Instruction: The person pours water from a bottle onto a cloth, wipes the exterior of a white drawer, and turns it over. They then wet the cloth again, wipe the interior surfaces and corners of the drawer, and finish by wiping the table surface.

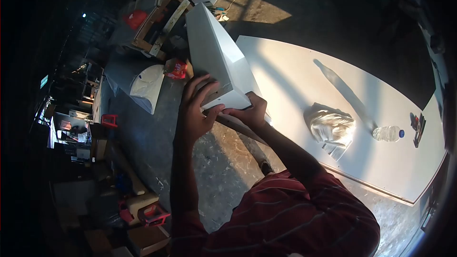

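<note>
A long white box-shaped piece (214,52), perhaps a furniture part, slants up and away from me, with its near end between my hands. My left hand (197,107) grips its left side, fingers spread over the face and thumb at the near end. At the near right corner, my right hand (252,110) is closed on the edge, its thumb close to my left thumb. A small dark hole shows in the near end face. The undersides of the piece and some fingertips are hidden.
To the right stands a white table (285,71) bearing a crumpled striped cloth (333,126), a clear water bottle (386,133) and a dark-and-red tool (419,130). Left are a red package (175,68), a white sack (146,83) and a red stool (109,120). Boxes (147,239) lie lower left.
</note>
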Action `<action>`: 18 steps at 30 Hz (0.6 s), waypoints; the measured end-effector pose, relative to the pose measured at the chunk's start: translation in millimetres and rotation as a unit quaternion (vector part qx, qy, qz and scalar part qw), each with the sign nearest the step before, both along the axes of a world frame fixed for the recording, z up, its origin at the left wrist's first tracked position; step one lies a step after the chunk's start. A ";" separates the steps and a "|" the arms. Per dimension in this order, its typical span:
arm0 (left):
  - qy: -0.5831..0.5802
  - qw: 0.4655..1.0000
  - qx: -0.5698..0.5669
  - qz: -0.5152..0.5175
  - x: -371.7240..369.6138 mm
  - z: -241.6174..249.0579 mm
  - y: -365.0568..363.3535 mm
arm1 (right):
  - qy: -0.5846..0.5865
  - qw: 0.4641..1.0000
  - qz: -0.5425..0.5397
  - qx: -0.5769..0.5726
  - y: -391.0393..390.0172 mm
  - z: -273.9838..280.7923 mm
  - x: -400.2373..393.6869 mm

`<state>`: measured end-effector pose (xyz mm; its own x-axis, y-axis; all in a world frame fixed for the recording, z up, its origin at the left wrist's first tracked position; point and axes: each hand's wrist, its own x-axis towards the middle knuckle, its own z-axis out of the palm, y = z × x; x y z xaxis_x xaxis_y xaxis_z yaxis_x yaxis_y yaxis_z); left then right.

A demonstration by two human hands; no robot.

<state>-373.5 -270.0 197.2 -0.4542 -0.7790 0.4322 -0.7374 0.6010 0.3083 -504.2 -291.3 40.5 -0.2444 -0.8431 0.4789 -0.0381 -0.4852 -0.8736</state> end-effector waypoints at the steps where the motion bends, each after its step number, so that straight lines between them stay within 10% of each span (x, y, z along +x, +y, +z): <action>1: 0.011 1.000 -0.003 0.005 -0.2 -3.5 4.9 | -0.005 0.999 0.028 0.014 6.4 -2.4 -0.7; 18: 0.016 0.965 -0.141 0.220 -39.5 -47.5 30.0 | 0.062 0.992 0.110 -0.014 32.8 -13.9 -13.3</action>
<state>-413.0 -239.9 149.7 -0.0887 -0.7427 0.6637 -0.9336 0.2943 0.2045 -517.6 -258.5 26.6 0.0067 -0.8552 0.5183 -0.0345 -0.5182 -0.8546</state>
